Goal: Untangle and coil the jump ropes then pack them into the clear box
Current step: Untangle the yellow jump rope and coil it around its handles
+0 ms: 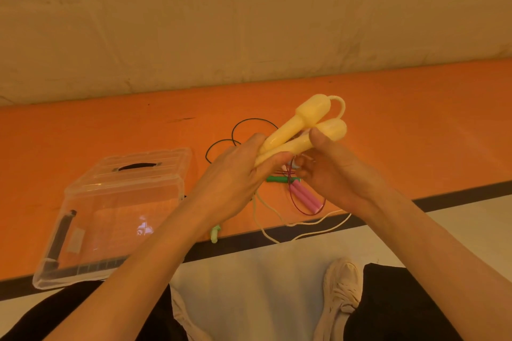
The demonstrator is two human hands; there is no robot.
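Observation:
Two pale yellow jump-rope handles (302, 126) lie side by side, raised above the orange mat. My left hand (238, 174) grips their lower ends. My right hand (329, 171) holds them from the right, thumb pressed on the lower handle. Their cream cord (304, 225) hangs down and loops over the mat's front edge. A pink-handled rope (304, 196) with a dark red cord, a green handle (277, 179) and a thin dark cord (243, 133) lie on the mat behind my hands. The clear box (110, 216) sits at the left, tilted, lid up behind it.
The orange mat (110, 130) runs along a beige wall. A light green handle end (214, 234) pokes out under my left forearm. My legs and a cream shoe (342, 285) are on the pale floor below.

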